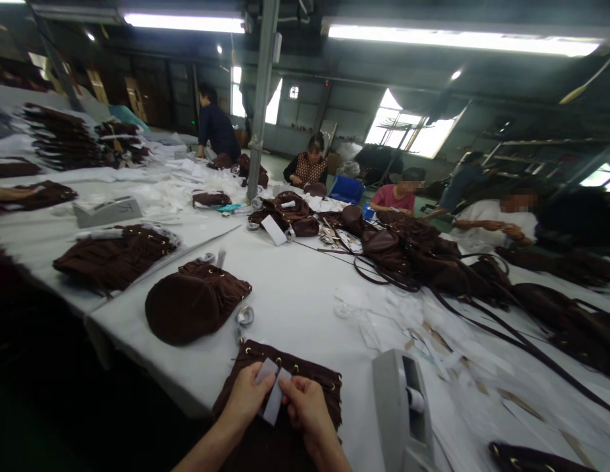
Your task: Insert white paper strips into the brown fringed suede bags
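A dark brown drawstring bag (258, 352) with gold eyelets lies flat at the table's front edge, below both hands. Over its upper part, my left hand (246, 398) pinches a pale white-grey strip (272, 408), perhaps paper or foam. My right hand (307, 401) grips the same strip from the other side, thumb and fingertips closed on it. It looks folded or in two pieces; I cannot tell which. Just beyond the bag sits a roll of clear tape (245, 316). To the right stands a grey tape dispenser (390, 400).
Another brown bag (187, 305) lies ahead on the left, with one more (113, 259) behind it. Brown bags and long straps (511, 334) heap along the right. Plastic and paper scraps (422, 328) litter that side. A metal post (262, 98) rises beyond; several people sit or stand across the table.
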### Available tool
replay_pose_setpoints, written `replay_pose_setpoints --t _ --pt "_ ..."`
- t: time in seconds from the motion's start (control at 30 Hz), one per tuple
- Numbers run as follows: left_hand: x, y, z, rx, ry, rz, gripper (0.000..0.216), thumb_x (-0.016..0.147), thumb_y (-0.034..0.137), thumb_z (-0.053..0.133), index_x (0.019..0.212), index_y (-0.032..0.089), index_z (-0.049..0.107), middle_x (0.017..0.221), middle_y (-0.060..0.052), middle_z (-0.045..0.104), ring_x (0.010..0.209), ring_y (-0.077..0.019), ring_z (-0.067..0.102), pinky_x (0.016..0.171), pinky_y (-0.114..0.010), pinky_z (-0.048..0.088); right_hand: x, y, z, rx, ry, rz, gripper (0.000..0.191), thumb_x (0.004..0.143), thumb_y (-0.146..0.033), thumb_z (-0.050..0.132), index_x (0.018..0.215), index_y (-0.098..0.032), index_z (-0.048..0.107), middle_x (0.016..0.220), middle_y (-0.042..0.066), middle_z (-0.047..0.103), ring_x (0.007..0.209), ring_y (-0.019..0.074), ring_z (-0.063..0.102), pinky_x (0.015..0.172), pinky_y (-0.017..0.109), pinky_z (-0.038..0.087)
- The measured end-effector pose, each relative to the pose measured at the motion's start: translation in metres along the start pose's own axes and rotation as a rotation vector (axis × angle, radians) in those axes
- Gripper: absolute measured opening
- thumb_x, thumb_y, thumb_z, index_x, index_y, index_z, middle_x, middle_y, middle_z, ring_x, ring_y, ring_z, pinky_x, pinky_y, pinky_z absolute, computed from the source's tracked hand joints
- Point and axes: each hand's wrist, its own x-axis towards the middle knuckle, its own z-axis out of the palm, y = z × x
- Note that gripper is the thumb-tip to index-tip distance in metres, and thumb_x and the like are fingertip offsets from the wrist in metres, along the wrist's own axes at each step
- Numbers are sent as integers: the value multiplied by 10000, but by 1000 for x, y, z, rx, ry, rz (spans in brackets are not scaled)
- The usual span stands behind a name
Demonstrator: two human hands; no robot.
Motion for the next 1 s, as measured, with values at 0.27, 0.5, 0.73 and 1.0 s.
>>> replay_pose_setpoints --t 0.27,0.5,0.73,1.0 --pt "1 -8 5 -39 51 -26 317 642 373 678 805 104 636 693 -65 672 647 -199 604 595 -282 451 4 -1 -2 33 -31 13 469 552 -566 741 563 -146 533 412 -56 462 320 22 289 310 171 177" --pt "-16 0 6 66 2 82 366 735 468 615 888 138 663 780 -55 701 725 -202 617 645 -265 462 9 4 5 -17 111 -11 388 653 -477 686 509 -176 489 336 -64 426 272 38 291 286 175 179" --pt "-32 -12 10 -32 118 71 437 701 383 656 1070 150 646 1067 -103 692 1013 -256 617 910 -310 454 6 5 14 -22 186 -29 354 682 -420 657 491 -193 463 303 -72 394 254 48 277 274 182 169" --pt "-41 -23 16 187 201 224 287 803 362 569 1021 209 676 1022 -92 700 984 -261 623 905 -331 461 5 6 19 17 246 -44 313 663 -386 646 497 -200 457 314 -75 388 255 51 277 267 186 167"
